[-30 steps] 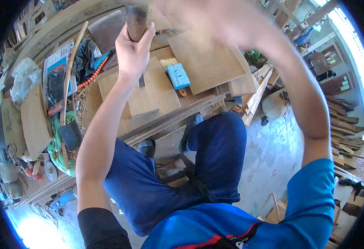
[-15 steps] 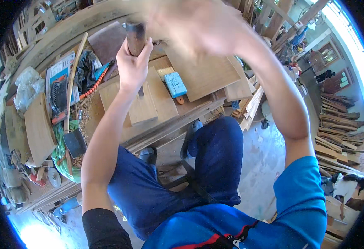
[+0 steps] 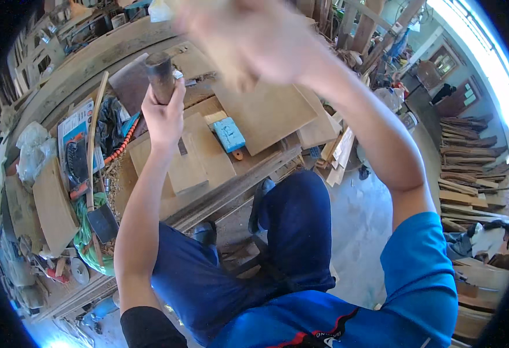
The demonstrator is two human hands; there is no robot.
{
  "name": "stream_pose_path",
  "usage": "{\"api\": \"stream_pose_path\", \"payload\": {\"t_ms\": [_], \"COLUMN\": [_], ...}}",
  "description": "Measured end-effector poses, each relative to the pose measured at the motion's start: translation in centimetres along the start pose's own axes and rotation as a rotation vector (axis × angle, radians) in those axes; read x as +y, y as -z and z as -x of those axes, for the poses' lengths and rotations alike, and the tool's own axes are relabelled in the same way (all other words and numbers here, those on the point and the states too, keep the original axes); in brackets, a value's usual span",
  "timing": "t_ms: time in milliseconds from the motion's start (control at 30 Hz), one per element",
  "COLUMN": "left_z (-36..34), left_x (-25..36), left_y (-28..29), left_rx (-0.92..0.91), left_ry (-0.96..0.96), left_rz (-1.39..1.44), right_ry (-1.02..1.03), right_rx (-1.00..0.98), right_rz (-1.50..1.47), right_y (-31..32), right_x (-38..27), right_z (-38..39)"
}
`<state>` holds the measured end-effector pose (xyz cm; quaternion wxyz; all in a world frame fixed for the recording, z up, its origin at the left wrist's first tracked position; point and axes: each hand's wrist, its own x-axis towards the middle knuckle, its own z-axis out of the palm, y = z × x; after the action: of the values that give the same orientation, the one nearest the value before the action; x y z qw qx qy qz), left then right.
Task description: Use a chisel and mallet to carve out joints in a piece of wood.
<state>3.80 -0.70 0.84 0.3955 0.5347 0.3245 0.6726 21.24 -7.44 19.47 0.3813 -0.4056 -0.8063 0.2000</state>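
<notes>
My left hand [image 3: 164, 116] is wrapped round the thick, dark handle of a chisel [image 3: 160, 72], holding it upright. Below the fist a strip of dark blade shows against a pale wooden workpiece [image 3: 205, 165]; its tip is hard to make out. Above and to the right, my right hand [image 3: 260, 43] is raised and smeared by motion. A blurred tan shape goes with it, too unclear to name. Beside the workpiece lies a light blue block [image 3: 229, 134] on top of a brush with an orange handle end [image 3: 238, 155].
A wide flat board [image 3: 266, 116] lies right of the blue block. On the left are a thin wooden stick [image 3: 96, 110], an orange-and-black coiled cord [image 3: 121, 148], a clear plastic bag [image 3: 35, 148] and green plastic [image 3: 83, 232]. Stacked timber [image 3: 469, 156] stands far right.
The bench scene has shifted left and slightly down in view. My left hand still grips the chisel. My right hand stays raised and blurred, now farther from the chisel's top.
</notes>
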Motion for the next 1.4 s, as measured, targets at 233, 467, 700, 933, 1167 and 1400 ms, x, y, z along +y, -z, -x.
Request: {"api": "stream_pose_path", "payload": {"t_ms": [233, 467, 700, 933, 1167, 1400], "left_z": [-0.2, -0.2, -0.1, -1.0, -4.3, -2.1], "left_x": [-0.8, -0.7, -0.2, 0.5, 1.5, 3.4], "left_y": [-0.1, -0.7, 1.0, 3.9, 8.1, 5.3], "left_rx": [0.03, -0.016, 0.018, 0.14, 0.463, 0.301], "left_ry": [-0.068, -0.056, -0.079, -0.036, -0.102, -0.083], "left_rz": [-0.006, -0.01, 0.027, 0.129, 0.265, 0.098], "right_ry": [0.059, 0.054, 0.132, -0.311, -0.422, -0.437], "right_rx": [-0.064, -0.15, -0.109, 0.186, 0.153, 0.187], "right_rz": [0.06, 0.207, 0.093, -0.406, -0.422, -0.29], "right_y": [1.5, -0.3, -1.6, -5.2, -9.8, -10.6], "right_x": [0.1, 5.1, 0.3, 10.9, 19.3, 19.9], "right_z": [0.0, -0.5, 1.1, 5.5, 7.5, 8.2]}}
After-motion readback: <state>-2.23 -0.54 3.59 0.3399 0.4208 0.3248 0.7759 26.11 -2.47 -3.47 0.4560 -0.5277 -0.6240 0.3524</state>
